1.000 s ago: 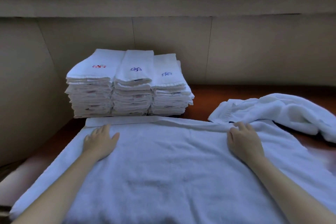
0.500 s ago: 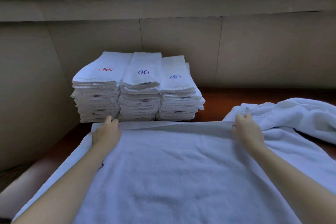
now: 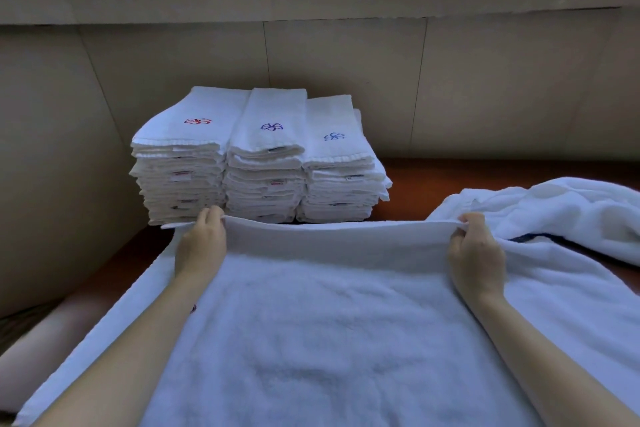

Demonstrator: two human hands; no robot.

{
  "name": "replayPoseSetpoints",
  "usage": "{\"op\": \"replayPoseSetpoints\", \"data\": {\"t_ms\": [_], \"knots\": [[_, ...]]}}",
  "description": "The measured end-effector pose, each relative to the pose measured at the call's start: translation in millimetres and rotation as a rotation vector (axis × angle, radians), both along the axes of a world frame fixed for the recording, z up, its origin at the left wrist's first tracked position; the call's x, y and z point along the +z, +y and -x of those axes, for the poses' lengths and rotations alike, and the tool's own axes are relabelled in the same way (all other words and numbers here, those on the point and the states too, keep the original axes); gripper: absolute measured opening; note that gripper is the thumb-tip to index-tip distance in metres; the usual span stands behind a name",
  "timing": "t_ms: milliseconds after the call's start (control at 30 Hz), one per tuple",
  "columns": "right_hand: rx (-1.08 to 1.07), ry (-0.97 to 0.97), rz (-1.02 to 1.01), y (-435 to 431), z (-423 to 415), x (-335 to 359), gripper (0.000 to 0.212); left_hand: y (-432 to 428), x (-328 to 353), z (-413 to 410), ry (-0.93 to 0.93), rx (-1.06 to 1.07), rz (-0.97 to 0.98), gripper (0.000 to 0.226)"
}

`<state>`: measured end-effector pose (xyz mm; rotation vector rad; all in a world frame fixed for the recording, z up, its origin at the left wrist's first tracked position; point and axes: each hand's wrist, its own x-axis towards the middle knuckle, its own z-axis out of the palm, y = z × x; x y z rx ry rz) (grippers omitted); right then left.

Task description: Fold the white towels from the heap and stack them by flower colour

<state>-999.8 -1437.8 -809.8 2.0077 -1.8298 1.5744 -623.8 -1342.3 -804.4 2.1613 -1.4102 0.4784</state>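
White towel (image 3: pixel 329 322) spread flat on the red-brown table (image 3: pixel 485 180), long axis left to right. Far edge raised off the surface: left hand (image 3: pixel 201 246) pinches it near the left corner, right hand (image 3: pixel 476 253) near the right. Three folded stacks (image 3: pixel 259 163) just beyond

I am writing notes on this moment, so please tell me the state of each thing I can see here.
Left hand: pinches the towel's far edge.
Right hand: pinches the same edge.
Towel: spread flat, far edge lifted.
Heap: crumpled, unfolded.
Red stack: folded, piled.
Purple stack: folded, piled.
Blue stack: folded, piled.
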Motion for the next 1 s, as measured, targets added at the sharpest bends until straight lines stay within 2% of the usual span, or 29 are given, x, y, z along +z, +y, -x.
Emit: {"op": "replayPoseSetpoints", "data": {"t_ms": [100,233,333,433,567,633,700,767,800,867,1000], "knots": [[0.011,0.058,0.004,-3.8,1.3,-1.0,0.015,-0.5,-2.5,-5.6,0.069,-0.018,0.016,0.018],[0.089,0.206,-0.027,-20.1,4.2,17.0,0.016,-2.3,16.8,-23.7,0.056,-0.074,-0.034,0.018],[0.127,0.171,0.004,-19.4,3.1,41.5,0.016,-0.2,46.6,-32.8,0.06,-0.087,0.009,0.018],[0.133,0.125,0.071,9.1,7.5,47.0,0.02,27.6,63.7,-26.8,0.135,-0.164,0.157,0.018],[0.113,0.14,0.099,61.0,38.9,23.3,0.025,98.2,48.3,-9.1,0.155,-0.226,0.208,0.015],[0.11,0.191,0.041,82.6,53.8,9.9,0.027,133.7,33.3,-3.6,0.223,-0.228,0.104,0.014],[0.177,0.278,-0.067,96.6,63.2,2.0,0.029,161.1,21.0,2.4,0.297,-0.23,-0.106,0.015],[0.261,0.377,-0.281,105.3,64.6,1.8,0.026,176.8,12.5,10.4,0.371,-0.203,-0.296,0.017],[0.286,0.418,-0.391,107.9,63.1,0.4,0.022,179.6,9.5,14.7,0.382,-0.181,-0.374,0.03],[0.278,0.466,-0.49,108.8,58.6,-3.2,0.018,178.3,7.6,22.8,0.289,-0.122,-0.521,0.051],[0.273,0.482,-0.521,99.8,49.7,-1.7,0.016,162.3,11.1,22.4,0.243,-0.088,-0.606,0.057]]}}
